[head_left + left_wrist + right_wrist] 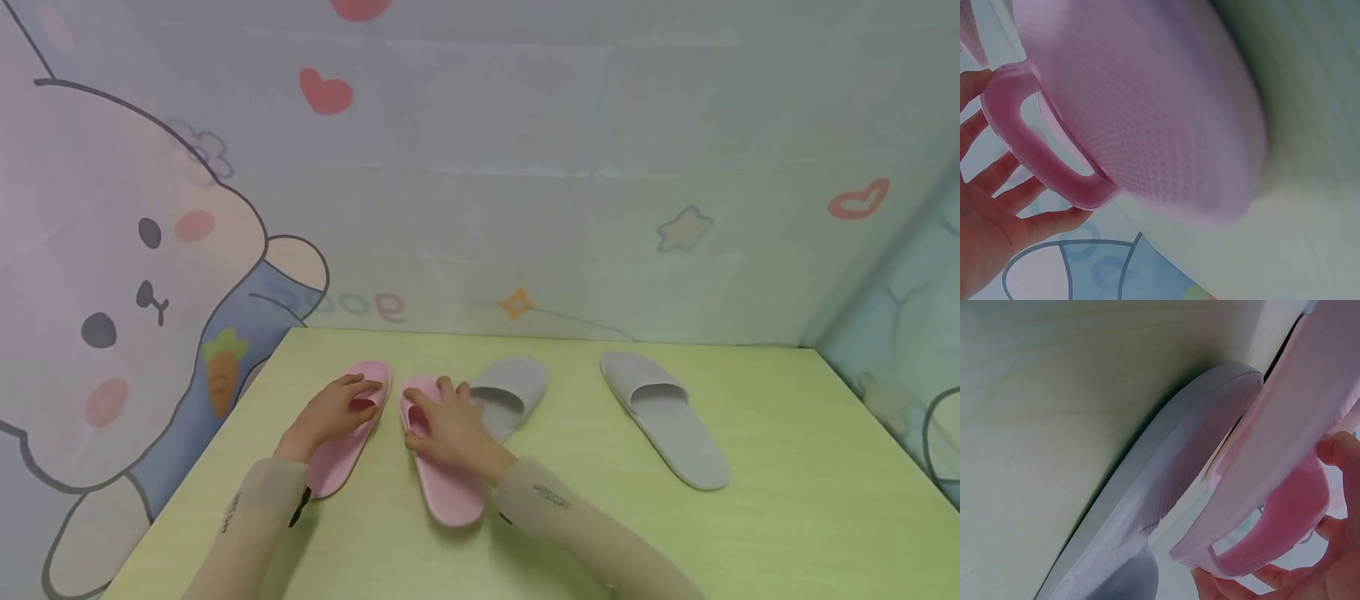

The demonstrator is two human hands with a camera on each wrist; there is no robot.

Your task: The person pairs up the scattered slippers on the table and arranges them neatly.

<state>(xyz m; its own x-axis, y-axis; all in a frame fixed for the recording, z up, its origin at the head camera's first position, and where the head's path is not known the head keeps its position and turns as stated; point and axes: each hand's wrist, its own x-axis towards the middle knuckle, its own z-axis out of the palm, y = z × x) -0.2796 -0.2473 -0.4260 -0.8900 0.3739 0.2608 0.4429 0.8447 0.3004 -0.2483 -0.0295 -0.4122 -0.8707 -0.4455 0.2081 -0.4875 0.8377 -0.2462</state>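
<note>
Two pink slippers lie side by side at the left and middle of the table, toes toward the wall. My left hand (324, 419) grips the left pink slipper (339, 463) across its strap. In the left wrist view, the thumb and fingers of that hand (988, 231) span the strap of the slipper (1147, 106). With its fingers spread over the strap, my right hand (453, 429) grips the right pink slipper (450, 498). The right wrist view shows fingers at both sides of this slipper's strap (1288, 519). Whether either sole is off the table, I cannot tell.
A grey slipper (529, 377) lies just right of the right pink slipper, partly hidden by my right hand. Another grey slipper (678, 429) lies farther right, angled. The light yellow-green table (795, 467) ends at a printed cloth (480, 208) behind.
</note>
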